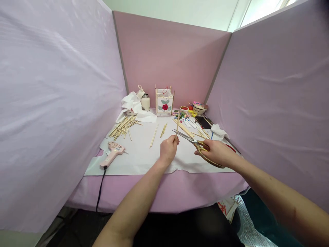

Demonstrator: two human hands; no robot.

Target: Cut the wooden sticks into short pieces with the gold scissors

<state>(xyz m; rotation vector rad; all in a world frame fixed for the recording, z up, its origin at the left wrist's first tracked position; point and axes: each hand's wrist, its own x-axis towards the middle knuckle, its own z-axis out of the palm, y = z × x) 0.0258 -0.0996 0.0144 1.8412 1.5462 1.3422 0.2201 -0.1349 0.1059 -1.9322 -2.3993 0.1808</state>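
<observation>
My left hand [168, 150] is closed around the lower end of a thin wooden stick [178, 122], which stands upright. In my right hand [217, 151] are gold-handled scissors [191, 140], their blades pointing left. The blades meet the stick just above my left fingers; whether they are cutting into it I cannot tell. Short sticks [163, 130] and a longer pair of sticks [154, 136] lie on the white sheet to the left of my left hand. Behind them stands a stick-framed lantern [165, 103] with a red flower on its panel.
A pink glue gun [115, 152] with a black cord rests at the left, before a pile of sticks [124, 126]. At the back are a cream jar [145, 102] and crumpled white cloth [132, 103]. Markers [189, 122], a dark phone [203, 122] and a bowl [199, 109] sit at the right.
</observation>
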